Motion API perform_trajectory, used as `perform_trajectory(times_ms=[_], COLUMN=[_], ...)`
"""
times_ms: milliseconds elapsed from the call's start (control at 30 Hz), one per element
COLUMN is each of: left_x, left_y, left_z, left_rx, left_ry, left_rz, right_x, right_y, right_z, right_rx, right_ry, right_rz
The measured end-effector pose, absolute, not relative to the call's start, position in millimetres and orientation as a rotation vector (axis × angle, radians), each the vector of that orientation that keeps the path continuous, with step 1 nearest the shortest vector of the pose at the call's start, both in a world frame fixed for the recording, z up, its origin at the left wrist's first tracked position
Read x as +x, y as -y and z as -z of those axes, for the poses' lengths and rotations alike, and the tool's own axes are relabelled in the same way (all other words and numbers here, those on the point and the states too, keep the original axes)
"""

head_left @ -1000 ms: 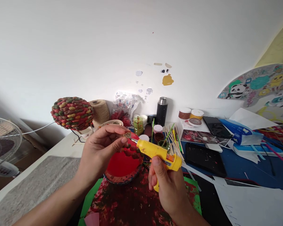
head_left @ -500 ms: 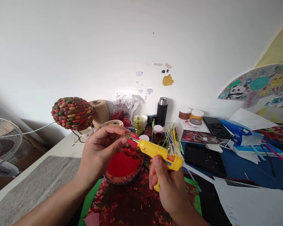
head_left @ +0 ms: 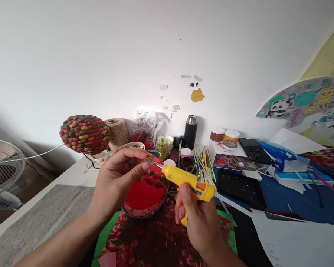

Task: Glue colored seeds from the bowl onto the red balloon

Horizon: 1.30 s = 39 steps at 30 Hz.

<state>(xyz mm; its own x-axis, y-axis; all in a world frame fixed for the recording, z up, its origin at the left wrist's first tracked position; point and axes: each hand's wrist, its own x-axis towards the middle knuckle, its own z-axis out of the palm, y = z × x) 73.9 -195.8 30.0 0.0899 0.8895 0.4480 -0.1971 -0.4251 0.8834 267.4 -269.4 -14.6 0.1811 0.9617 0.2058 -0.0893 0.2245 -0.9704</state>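
My left hand (head_left: 119, 172) pinches a small tan half shell (head_left: 149, 160), like a nutshell, between thumb and fingertips, hollow side toward the nozzle. My right hand (head_left: 197, 218) is wrapped around the handle of a yellow glue gun (head_left: 180, 176), a finger at its trigger. The metal nozzle points left, its tip at the shell; whether the two touch I cannot tell. Beneath my hands is a red round basket (head_left: 144, 213) with a dark rim and dark red and green shell-like pieces along its right side. Part of it is hidden by my left hand.
A red, green and yellow ball-shaped lamp (head_left: 84, 134) stands left, before a twine spool (head_left: 117, 132). Paint jars (head_left: 163, 147), a black flask (head_left: 190, 132) and wooden sticks (head_left: 207, 163) line the back. A black tray (head_left: 242, 189) lies right; a paint-smeared sheet (head_left: 156, 241) lies below.
The view has shifted very slightly. Both hands hold nearly the same pose, with the glue gun's tip staying at the small shell.
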Motion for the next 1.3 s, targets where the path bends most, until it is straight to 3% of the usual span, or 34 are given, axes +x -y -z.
perform_trajectory(times_ms=[767, 1000, 1100, 1300], left_x=[73.6, 75.3, 65.4, 13.8], left_y=[195.7, 197.9, 190.0, 152.8], left_z=[-32.4, -35.4, -50.3, -88.4], left_rx=[1.441, 1.456, 1.414, 1.237], left_ry=[-0.740, -0.779, -0.769, -0.475], left_rz=[-1.509, -1.554, -1.698, -2.346], right_x=[261.3, 264.2, 268.0, 275.1], right_y=[268.2, 263.2, 260.5, 255.4], right_z=[41.9, 25.3, 16.9, 17.2], right_rx=[-1.028, -1.021, -0.991, -0.980], right_ry=[0.978, 0.943, 0.899, 0.873], right_rz=[-0.974, -1.094, -1.116, -1.076])
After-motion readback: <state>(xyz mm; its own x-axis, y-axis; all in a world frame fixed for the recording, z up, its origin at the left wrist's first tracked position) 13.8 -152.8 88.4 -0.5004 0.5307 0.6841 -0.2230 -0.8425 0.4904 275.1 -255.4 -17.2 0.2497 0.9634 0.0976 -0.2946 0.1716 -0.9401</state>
